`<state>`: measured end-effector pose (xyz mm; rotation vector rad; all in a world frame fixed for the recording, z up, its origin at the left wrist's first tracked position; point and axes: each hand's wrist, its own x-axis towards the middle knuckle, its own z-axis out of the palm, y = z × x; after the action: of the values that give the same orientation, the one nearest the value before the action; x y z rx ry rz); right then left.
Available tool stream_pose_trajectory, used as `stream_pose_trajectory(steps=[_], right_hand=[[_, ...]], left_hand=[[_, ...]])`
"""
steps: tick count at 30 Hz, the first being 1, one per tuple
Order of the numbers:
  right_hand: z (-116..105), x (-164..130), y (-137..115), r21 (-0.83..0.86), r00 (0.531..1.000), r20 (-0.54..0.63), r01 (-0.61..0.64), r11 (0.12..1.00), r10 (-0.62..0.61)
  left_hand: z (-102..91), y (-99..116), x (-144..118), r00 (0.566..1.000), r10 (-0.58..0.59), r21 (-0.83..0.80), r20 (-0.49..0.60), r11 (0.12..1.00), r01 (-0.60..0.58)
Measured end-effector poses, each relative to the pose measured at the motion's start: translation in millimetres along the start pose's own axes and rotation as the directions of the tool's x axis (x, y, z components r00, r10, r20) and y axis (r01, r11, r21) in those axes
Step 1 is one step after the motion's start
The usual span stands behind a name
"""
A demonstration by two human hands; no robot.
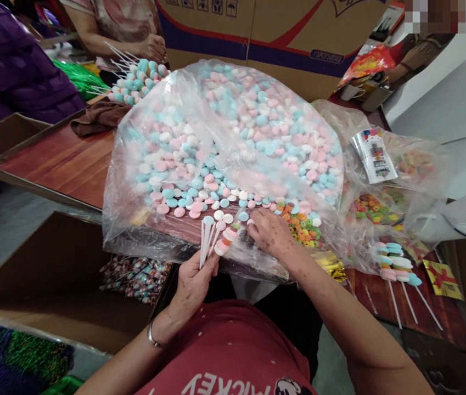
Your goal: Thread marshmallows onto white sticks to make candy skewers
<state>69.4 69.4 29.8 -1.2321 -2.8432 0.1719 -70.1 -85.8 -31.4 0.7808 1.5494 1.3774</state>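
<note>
My left hand [196, 280] is closed around several white sticks [205, 241] that point up. One of them carries a candy skewer [227, 240] of stacked pink, white, orange and green pieces. Just to its right, my right hand [269, 233] is bent down over the candies with its fingers drawn together. Whatever its fingertips hold, if anything, is hidden. In front of both hands, loose pink, blue and white marshmallows [194, 200] spill from a large clear plastic bag [154, 129]. Small ring-shaped gummies [302, 227] lie beside my right hand.
Finished candy skewers [399, 262] lie at right, near a gold packet [442, 278] and printed silver pouches [375, 156]. An open cardboard box [51, 274] with wrapped candies [136, 277] stands at lower left. Another person's hand [154, 48] is by skewers [138, 79] behind. A big carton [265, 38] blocks the back.
</note>
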Motion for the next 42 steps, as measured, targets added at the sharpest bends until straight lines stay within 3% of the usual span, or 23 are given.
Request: stream_pose_trajectory(steps=[4, 9, 12, 19, 25, 30, 42], right_hand=[[1.8, -8.4, 19.8, 0.228, 0.995, -0.035, -0.082, 0.97, 0.092], [6.1, -7.2, 36.9, 0.602, 0.946, -0.086, -0.201, 0.773, 0.313], [3.5, -8.8, 41.4, 0.681, 0.937, -0.094, -0.185, 0.709, 0.335], [-10.5, -10.8, 32.1, 0.587, 0.975, -0.102, -0.101, 0.803, 0.197], [5.5, 7.9, 21.0, 0.453, 0.972, -0.236, 0.13, 0.882, -0.022], [16.4, 19.6, 18.8, 0.366, 0.978, -0.16, 0.182, 0.913, -0.131], [2.4, 21.2, 19.6, 0.368, 0.978, -0.033, 0.203, 0.908, -0.205]], left_hand=[[1.4, -1.5, -0.7, 1.0, 0.002, 0.015, 0.018, 1.0, -0.002], [0.5, -0.9, -1.7, 1.0, -0.007, 0.048, 0.019, 0.999, 0.006], [0.2, 1.2, -1.2, 1.0, -0.021, 0.049, 0.023, 0.999, 0.019], [-0.5, -2.3, -1.5, 1.0, -0.024, 0.013, 0.02, 1.0, 0.024], [-1.2, -2.5, -1.4, 0.999, -0.031, 0.027, 0.012, 0.999, 0.031], [-4.3, -2.9, -0.7, 1.0, -0.025, 0.033, 0.007, 0.999, 0.024], [-3.9, -2.9, 0.8, 1.0, -0.019, 0.013, -0.005, 1.0, 0.019]])
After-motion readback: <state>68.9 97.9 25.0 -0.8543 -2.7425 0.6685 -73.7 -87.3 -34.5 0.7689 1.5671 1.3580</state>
